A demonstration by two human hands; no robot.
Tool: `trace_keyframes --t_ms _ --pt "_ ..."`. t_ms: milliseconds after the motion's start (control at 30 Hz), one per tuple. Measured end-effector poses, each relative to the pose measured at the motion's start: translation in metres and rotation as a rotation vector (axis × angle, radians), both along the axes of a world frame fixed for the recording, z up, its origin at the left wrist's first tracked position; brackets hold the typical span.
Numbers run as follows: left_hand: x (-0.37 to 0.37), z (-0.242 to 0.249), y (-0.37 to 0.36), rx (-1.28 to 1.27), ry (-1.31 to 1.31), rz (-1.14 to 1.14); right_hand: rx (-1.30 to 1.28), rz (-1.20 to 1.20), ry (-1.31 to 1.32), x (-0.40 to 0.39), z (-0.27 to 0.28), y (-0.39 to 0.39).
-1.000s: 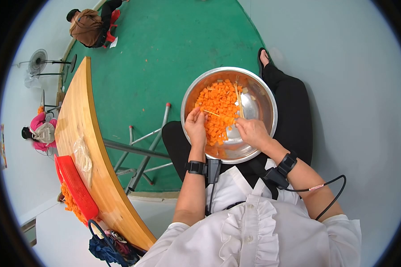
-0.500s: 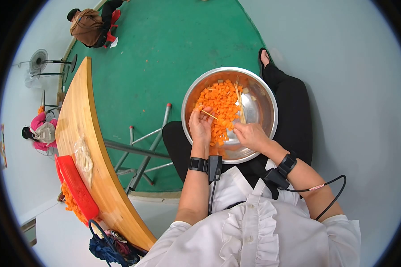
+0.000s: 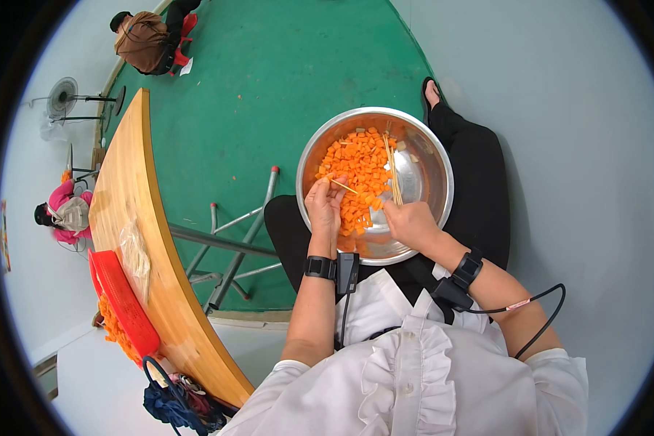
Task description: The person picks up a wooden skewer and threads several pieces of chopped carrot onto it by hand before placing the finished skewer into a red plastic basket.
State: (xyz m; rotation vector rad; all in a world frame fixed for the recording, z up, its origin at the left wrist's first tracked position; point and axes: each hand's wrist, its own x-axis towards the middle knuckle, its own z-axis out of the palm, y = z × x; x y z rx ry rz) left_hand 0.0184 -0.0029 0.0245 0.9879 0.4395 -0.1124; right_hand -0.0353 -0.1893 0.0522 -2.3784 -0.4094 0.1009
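Observation:
A wide steel bowl (image 3: 448,182) rests on my lap, with many orange carrot cubes (image 3: 356,161) in its left part. My left hand (image 3: 324,211) is closed over the bowl's left side, pinching a carrot cube (image 3: 327,178) at one end of a thin wooden skewer (image 3: 345,187). The skewer slants down towards my right hand (image 3: 413,225), in line with carrot cubes by its fingertips. My right hand is closed at that end; its fingers hide the grip. Several loose skewers (image 3: 394,171) lie in the bowl, beside the carrot.
To the left stands a wooden table (image 3: 152,211) with a bag of skewers (image 3: 135,258), a red tray (image 3: 123,301) and orange pieces (image 3: 116,330). Metal table legs (image 3: 243,243) reach close to my knee. Two people (image 3: 144,43) sit farther off, near a fan (image 3: 63,98).
Both hands stay at the bowl with nearly the same grip. My left hand has shifted very slightly left; the view has moved a little.

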Motion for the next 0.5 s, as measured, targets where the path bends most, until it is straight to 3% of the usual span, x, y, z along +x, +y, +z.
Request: trace_keyframes --t_ms 67,167,267,467,500 --pt "-0.001 -0.001 0.002 -0.007 0.002 -0.003 -0.052 0.026 -0.066 0.0 0.001 0.0" --pt "-0.002 -0.002 0.004 -0.019 0.008 -0.006 0.143 -0.034 -0.18 0.0 -0.016 0.002" --pt "-0.002 0.002 0.003 -0.011 0.022 -0.017 1.022 -0.067 1.087 0.006 -0.001 0.0" --pt "-0.004 0.008 0.002 -0.061 0.041 -0.011 1.277 -0.105 1.408 0.01 -0.012 -0.007" --pt "-0.003 0.01 0.001 -0.068 0.048 -0.001 1.078 -0.107 0.954 0.005 -0.02 -0.001"
